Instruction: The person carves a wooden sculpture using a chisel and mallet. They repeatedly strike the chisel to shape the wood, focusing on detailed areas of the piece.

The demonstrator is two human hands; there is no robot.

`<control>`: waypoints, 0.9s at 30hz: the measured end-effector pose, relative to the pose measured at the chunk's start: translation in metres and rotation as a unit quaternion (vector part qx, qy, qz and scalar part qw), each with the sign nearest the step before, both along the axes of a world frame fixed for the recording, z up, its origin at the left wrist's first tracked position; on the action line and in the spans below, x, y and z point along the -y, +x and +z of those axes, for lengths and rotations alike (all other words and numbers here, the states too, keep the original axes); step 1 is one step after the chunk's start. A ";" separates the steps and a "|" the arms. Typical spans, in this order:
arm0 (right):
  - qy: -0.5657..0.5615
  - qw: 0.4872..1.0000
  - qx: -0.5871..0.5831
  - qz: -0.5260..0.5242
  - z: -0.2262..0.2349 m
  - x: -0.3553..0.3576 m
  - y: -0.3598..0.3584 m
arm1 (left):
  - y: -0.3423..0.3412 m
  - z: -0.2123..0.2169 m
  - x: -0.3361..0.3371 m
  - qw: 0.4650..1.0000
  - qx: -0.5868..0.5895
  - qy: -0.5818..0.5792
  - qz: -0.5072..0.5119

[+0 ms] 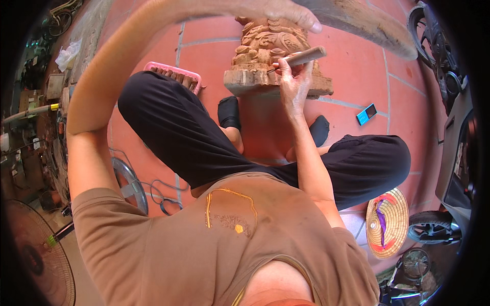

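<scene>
A carved wooden block [265, 51] stands on the red tiled floor [352, 86] in front of my crossed legs. My right hand [293, 84] grips a chisel with a wooden handle [305, 56], its tip set against the carving's right side. My left hand [286, 11] reaches over the top of the carving with fingers laid flat on it; my left arm arches across the upper part of the view.
A pink tray of tools [176, 75] lies left of the carving. A blue phone [366, 114] rests on the tiles at right, a conical straw hat [388, 222] lower right. A motorbike [449, 127] stands at far right, fans [35, 255] at lower left.
</scene>
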State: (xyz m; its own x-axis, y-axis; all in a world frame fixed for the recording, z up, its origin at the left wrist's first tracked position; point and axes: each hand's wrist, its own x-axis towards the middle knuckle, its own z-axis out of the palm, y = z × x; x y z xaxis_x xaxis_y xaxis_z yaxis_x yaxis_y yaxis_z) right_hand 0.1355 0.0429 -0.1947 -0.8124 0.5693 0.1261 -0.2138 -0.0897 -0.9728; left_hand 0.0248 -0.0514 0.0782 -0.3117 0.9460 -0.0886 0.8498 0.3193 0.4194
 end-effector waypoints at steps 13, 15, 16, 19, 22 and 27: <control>-0.162 0.986 -0.008 -0.024 -0.023 -0.023 -0.003 | -0.021 -0.016 0.011 1.000 -0.021 0.012 0.010; -0.232 0.973 0.008 -0.015 -0.024 -0.027 -0.003 | -0.023 -0.026 0.026 0.991 -0.091 0.099 0.003; -0.238 0.971 0.023 -0.010 -0.023 -0.030 -0.003 | -0.021 -0.030 0.029 0.991 -0.067 0.107 0.036; -0.422 0.905 0.021 0.052 -0.023 -0.030 -0.006 | -0.020 -0.047 0.038 0.981 0.018 0.160 0.111; -0.289 0.957 -0.005 0.023 -0.013 -0.034 -0.009 | -0.021 -0.069 0.048 0.943 0.152 0.259 0.145; -0.205 0.977 0.002 0.062 0.012 -0.037 -0.017 | -0.013 -0.077 0.066 0.857 0.328 0.312 0.246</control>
